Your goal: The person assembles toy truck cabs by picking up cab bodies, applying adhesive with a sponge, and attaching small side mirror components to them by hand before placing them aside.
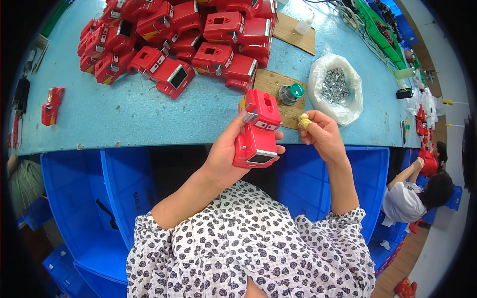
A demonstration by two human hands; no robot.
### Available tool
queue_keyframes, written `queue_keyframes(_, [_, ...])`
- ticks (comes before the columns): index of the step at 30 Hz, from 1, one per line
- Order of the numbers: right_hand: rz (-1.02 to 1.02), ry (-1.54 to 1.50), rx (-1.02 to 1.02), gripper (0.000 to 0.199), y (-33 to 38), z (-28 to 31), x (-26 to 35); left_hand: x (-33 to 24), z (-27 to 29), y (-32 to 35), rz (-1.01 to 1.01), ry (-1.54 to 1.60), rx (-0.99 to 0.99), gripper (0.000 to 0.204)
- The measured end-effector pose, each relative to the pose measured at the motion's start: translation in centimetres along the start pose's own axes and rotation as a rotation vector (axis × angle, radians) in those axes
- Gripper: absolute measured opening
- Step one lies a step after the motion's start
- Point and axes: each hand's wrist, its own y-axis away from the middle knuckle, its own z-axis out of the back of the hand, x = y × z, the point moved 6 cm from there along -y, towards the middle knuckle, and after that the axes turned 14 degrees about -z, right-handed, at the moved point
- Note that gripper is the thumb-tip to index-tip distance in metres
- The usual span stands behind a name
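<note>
A red toy truck body (pixel 259 141) with eyes on its windshield and a silver grille rests in my left hand (pixel 223 149). The fingers wrap around it from the left and below, just over the table's near edge. To its right, my right hand (pixel 324 134) is closed in a pinch, apart from the truck. Between thumb and forefinger shows a small yellowish wad (pixel 304 121) that looks like cloth. Beyond that hand, a glass jar with a green lid (pixel 296 91) stands on a brown board (pixel 268 82).
Several red truck bodies (pixel 166 72) are piled at the back left. A plastic bag of small silver parts (pixel 337 87) sits right of the jar. A small white bottle (pixel 304 25) stands farther back. Blue bins (pixel 84 188) lie below the table edge. Another person (pixel 410 196) works at right.
</note>
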Motion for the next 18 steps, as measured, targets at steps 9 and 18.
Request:
queue_keyframes(9, [-0.006, -0.089, -0.02, 0.009, 0.6, -1.9, 0.4, -0.5, 0.2, 0.0, 0.001, 0.036, 0.011, 0.05])
queue_keyframes(18, [0.004, -0.321, 0.22, 0.016, 0.5, -2.7, 0.3, -0.7, 0.4, 0.1, -0.019, 0.097, 0.043, 0.051])
